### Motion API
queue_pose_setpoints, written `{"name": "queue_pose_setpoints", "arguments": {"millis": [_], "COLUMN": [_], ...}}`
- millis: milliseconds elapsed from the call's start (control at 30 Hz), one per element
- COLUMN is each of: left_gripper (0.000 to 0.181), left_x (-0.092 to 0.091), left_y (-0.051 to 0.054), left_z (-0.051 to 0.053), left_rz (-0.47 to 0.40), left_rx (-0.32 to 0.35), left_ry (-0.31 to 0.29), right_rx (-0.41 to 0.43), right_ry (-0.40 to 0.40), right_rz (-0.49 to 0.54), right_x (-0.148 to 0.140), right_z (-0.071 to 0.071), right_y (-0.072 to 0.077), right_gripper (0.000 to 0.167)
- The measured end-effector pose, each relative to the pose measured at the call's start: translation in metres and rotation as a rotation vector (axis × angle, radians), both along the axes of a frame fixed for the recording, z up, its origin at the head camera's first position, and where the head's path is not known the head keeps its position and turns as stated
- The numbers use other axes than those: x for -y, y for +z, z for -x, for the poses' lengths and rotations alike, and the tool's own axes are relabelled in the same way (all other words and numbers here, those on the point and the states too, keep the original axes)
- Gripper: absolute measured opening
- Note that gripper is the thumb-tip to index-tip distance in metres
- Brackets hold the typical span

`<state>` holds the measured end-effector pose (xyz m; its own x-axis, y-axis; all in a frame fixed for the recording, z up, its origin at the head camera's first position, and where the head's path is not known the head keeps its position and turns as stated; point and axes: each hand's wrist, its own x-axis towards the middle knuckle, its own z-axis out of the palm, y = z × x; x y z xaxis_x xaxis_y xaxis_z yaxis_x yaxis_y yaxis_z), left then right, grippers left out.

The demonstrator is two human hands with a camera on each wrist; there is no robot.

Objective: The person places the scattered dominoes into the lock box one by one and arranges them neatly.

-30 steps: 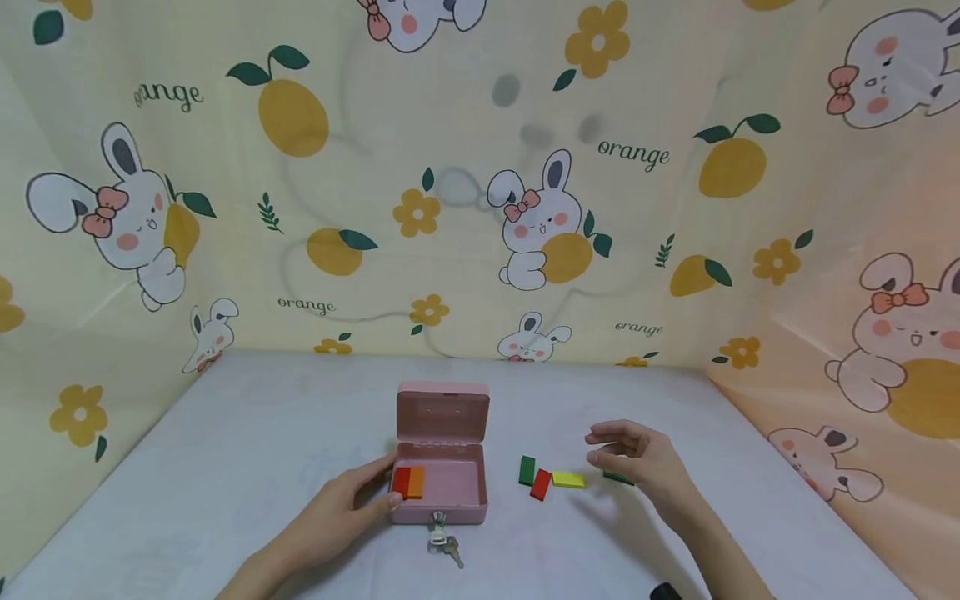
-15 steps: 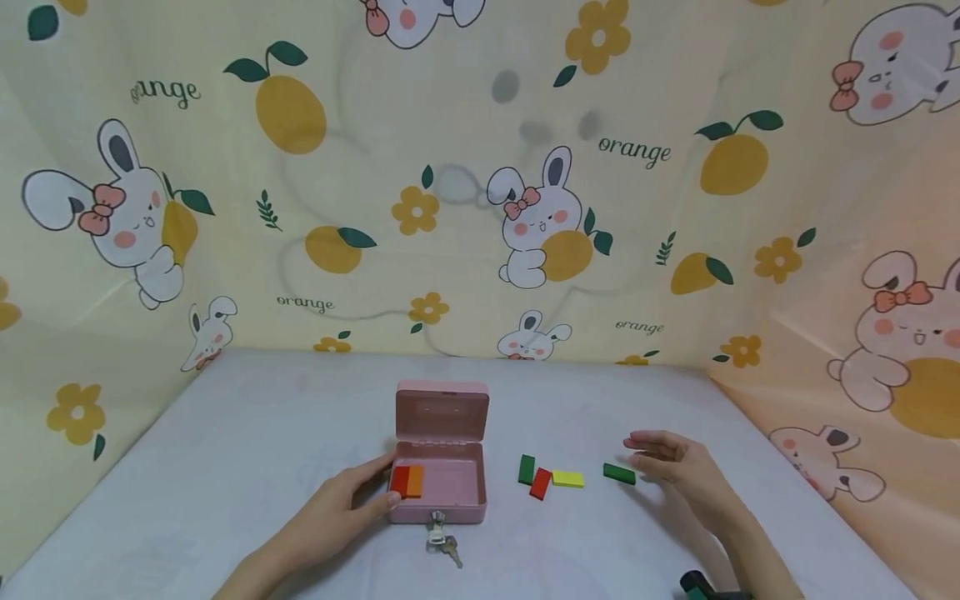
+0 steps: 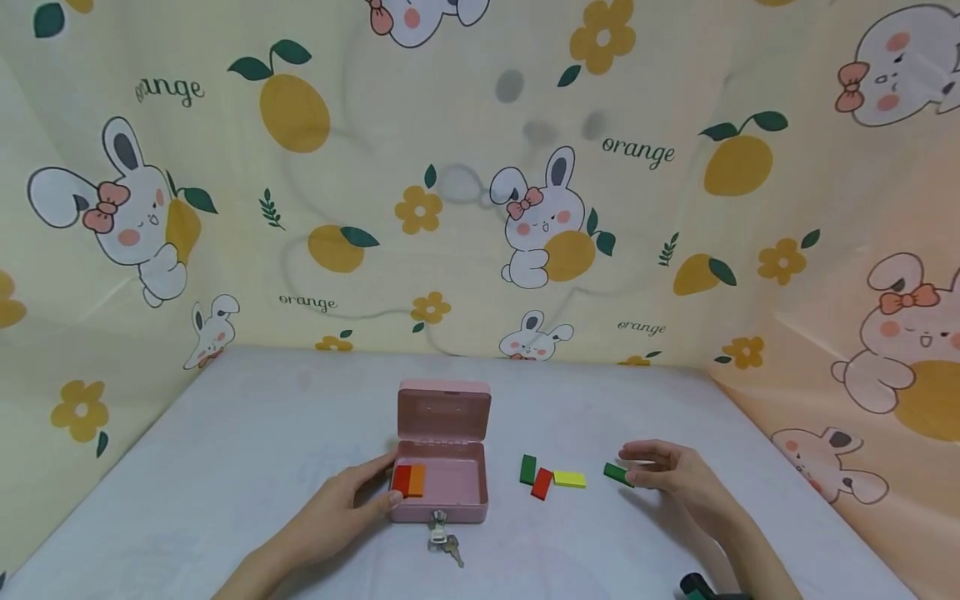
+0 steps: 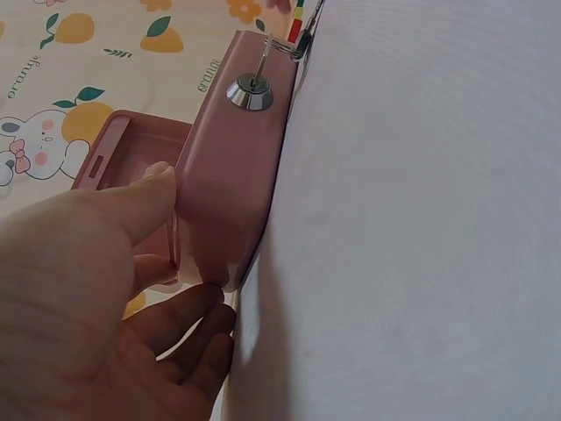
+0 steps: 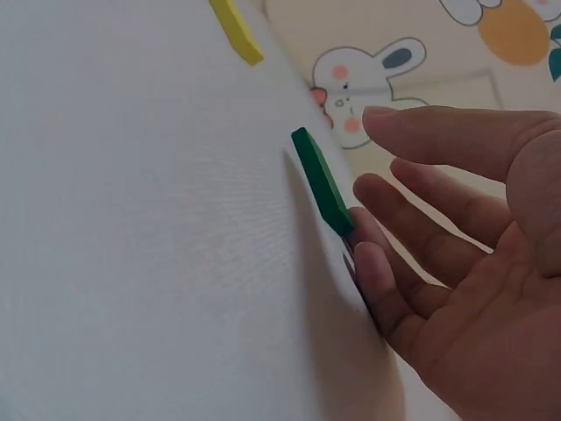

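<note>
An open pink metal cash box point(image 3: 467, 514) stands on the table, lid raised at the back. My left hand point(image 3: 341, 508) grips its left side, thumb over the rim and fingers against the outer wall; the left wrist view shows this hand point(image 4: 114, 263) at the box's corner point(image 4: 228, 167). A red block point(image 3: 401, 479) and an orange block point(image 3: 416, 482) lie inside on the left. On the right, my right hand point(image 3: 678, 477) is beside a flat green block point(image 3: 617, 474). In the right wrist view, its loosely bent fingers are by the near end of that green block point(image 5: 321, 180).
Between box and right hand lie another green block point(image 3: 528, 469), a red block point(image 3: 541, 483) and a yellow block point(image 3: 569, 480). Keys point(image 3: 450, 547) hang from the box's front lock point(image 3: 438, 518). A printed curtain point(image 3: 465, 250) borders the table. A dark object point(image 3: 697, 583) is near the right forearm.
My right hand has moved right and lower, uncovering the far green block, then drifted slightly back toward it. The left hand and the box have stayed put.
</note>
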<state>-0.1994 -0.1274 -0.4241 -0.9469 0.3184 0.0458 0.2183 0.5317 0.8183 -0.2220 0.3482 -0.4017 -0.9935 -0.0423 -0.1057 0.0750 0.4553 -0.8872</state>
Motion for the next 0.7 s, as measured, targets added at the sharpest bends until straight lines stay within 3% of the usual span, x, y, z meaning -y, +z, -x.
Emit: {"name": "queue_pose_setpoints", "arguments": {"millis": [333,700], "left_gripper": [0.068,0.067], "left_x": [0.0020,0.0031], "left_y": [-0.0008,0.0000], "left_z": [0.0003,-0.0004], "left_rz": [-0.025,-0.035], "left_rx": [-0.011,-0.022], "left_ry": [-0.024,-0.035], "right_rx": [0.063,0.077], "right_ry": [0.019,0.120], "right_rz": [0.019,0.064], "right_x": [0.0017,-0.0016], "right_z": [-0.0001,0.0026], "right_y": [-0.0021,-0.0053], "right_gripper": [0.060,0.071]}}
